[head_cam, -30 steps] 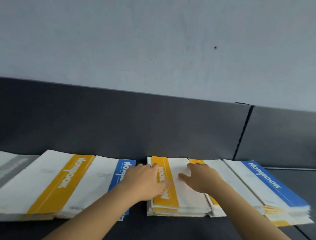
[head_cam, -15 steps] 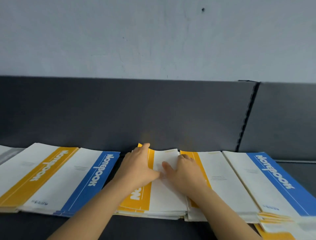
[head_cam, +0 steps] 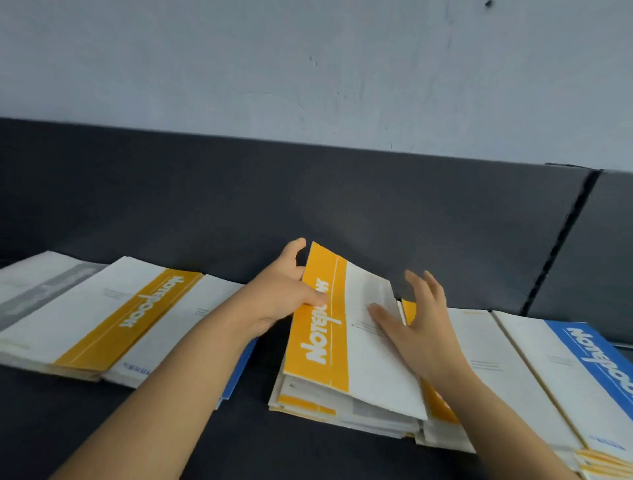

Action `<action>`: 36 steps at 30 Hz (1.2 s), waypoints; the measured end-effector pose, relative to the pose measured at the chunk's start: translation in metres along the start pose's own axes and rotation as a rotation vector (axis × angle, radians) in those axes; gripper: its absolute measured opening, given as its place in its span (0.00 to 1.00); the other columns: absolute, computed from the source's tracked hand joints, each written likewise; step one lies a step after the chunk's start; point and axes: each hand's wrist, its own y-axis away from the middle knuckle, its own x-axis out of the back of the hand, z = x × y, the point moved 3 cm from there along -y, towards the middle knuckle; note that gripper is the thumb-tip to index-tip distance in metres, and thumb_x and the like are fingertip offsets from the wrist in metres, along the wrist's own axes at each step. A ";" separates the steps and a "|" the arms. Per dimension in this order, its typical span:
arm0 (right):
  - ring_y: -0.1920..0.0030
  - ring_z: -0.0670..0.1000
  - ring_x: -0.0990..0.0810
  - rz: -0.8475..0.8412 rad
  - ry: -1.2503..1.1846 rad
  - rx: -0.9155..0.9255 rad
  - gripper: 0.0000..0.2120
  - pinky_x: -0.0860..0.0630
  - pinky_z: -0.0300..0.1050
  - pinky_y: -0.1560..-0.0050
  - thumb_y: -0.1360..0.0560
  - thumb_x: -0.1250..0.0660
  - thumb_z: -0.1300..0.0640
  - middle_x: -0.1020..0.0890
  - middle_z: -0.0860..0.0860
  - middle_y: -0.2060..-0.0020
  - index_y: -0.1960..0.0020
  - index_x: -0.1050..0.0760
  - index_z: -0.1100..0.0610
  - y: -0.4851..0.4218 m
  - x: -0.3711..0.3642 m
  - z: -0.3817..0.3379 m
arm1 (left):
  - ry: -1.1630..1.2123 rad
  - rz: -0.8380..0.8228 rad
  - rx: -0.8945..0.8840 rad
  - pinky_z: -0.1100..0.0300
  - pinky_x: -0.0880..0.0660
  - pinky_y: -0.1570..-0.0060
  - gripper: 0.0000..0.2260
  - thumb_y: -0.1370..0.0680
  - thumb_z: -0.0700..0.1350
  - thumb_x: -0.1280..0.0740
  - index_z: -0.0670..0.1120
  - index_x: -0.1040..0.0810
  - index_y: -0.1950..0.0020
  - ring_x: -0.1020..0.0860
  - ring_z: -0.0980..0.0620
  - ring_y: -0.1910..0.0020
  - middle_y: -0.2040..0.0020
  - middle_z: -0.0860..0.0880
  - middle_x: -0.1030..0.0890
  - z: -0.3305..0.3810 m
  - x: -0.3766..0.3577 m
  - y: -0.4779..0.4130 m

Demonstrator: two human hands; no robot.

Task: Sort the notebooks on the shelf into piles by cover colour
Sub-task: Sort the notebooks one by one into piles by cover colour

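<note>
Background: pale grey-blue wall [head_cam: 308, 68], matte, faint scuffs; one small dark speck [head_cam: 488, 3] at its top edge, right of centre. Below the wall, a dark grey back panel [head_cam: 171, 192] — one continuous run, broken by a black slanted seam [head_cam: 561, 240] at far right.

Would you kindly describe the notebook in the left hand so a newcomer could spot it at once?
On the dark shelf below the pale wall lies a row of notebook piles. The left hand grips the yellow-banded notebook atop the middle pile. Unlike its flat neighbours, its far end is tilted up off the stack.
</note>
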 end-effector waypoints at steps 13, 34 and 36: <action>0.57 0.46 0.20 -0.454 0.210 0.401 0.20 0.26 0.41 0.53 0.34 0.29 0.35 0.19 0.48 0.61 0.57 0.24 0.52 0.010 -0.139 -0.224 | -0.326 -0.503 -0.001 0.55 0.19 0.52 0.14 0.23 0.41 0.30 0.46 0.22 0.37 0.16 0.48 0.53 0.48 0.44 0.15 -0.008 0.220 0.052; 0.49 0.52 0.19 -0.409 -0.297 -0.391 0.23 0.21 0.50 0.51 0.27 0.29 0.63 0.19 0.48 0.47 0.38 0.32 0.46 0.031 -0.260 -0.296 | 0.452 0.181 0.077 0.53 0.20 0.55 0.23 0.29 0.31 0.26 0.44 0.27 0.37 0.18 0.42 0.53 0.44 0.39 0.21 -0.083 0.381 0.019; 0.49 0.51 0.18 -0.277 -0.268 -0.390 0.23 0.20 0.51 0.52 0.27 0.28 0.56 0.20 0.47 0.46 0.37 0.34 0.45 0.029 -0.267 -0.298 | 0.269 0.112 0.015 0.50 0.20 0.50 0.24 0.29 0.35 0.25 0.45 0.28 0.36 0.19 0.43 0.49 0.42 0.41 0.22 -0.075 0.368 0.012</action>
